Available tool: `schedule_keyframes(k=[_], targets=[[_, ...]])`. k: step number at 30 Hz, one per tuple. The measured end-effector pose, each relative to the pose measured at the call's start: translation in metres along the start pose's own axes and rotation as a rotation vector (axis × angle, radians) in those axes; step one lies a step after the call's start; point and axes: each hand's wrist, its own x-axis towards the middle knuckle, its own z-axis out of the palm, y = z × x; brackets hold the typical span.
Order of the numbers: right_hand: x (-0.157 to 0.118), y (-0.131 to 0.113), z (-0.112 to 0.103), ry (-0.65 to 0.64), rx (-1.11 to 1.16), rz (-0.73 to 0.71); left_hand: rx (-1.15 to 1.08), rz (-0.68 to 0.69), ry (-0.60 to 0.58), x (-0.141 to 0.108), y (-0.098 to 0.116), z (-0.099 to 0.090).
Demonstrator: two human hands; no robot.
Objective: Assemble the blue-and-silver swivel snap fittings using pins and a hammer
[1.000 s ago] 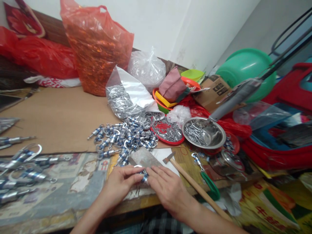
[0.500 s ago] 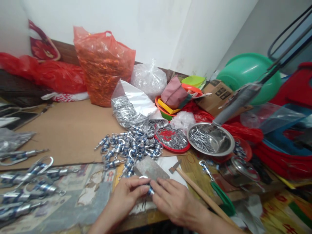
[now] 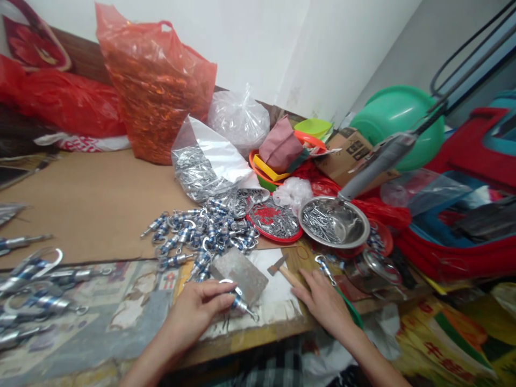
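Note:
Between the thumb and fingers of my left hand (image 3: 203, 303) is a small metal hook fitting (image 3: 241, 305) with a blue band, its ringed end pointing right. It sits just in front of a grey metal block (image 3: 242, 274) on white paper. My right hand (image 3: 326, 298) is over the wooden handle of a hammer (image 3: 292, 278), thumb and fingers apart on either side of it. The hammer's head rests at the paper's edge, and my hand hides the rest of the handle. Another hook fitting (image 3: 324, 269) lies just beyond my right fingers.
Behind the block is a heap of similar hook fittings (image 3: 209, 231); larger-looking ones (image 3: 44, 290) lie at left. A red tray (image 3: 278, 236) and a steel bowl (image 3: 363, 239) hold small metal parts. A grey-handled lever (image 3: 374, 161) slants over the bowl. Bags line the wall.
My right hand has left the hook fitting and moved right to the hammer's handle. My left hand keeps the fitting, now more exposed. The view has shifted slightly right and down.

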Motion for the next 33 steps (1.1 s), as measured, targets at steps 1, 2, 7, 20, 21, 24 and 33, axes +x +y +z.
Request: schedule_keyframes(k=[1,2,7,20,21,24,33], targets=[[-0.003,0.005,0.002,-0.083,0.043,-0.006,-0.030,-0.018,0.001,0.000,0.000,0.001],[-0.006,0.006,0.002,-0.139,0.104,-0.013,-0.083,-0.044,0.002,0.000,-0.001,0.002],[-0.005,-0.024,-0.026,-0.048,0.376,-0.010,-0.526,-0.164,0.066,-0.002,-0.004,0.010],[-0.007,-0.078,-0.059,-0.069,0.322,-0.441,-0.673,-0.125,0.052,-0.001,-0.008,0.013],[-0.009,-0.078,-0.058,-0.044,0.333,-0.429,-0.664,-0.128,0.055,-0.001,-0.007,0.013],[-0.013,-0.076,-0.054,-0.035,0.394,-0.395,-0.643,-0.131,0.058,-0.002,-0.004,0.013],[0.013,-0.018,-0.017,-0.193,0.505,0.025,-0.209,-0.056,0.175,-0.008,-0.003,0.005]])
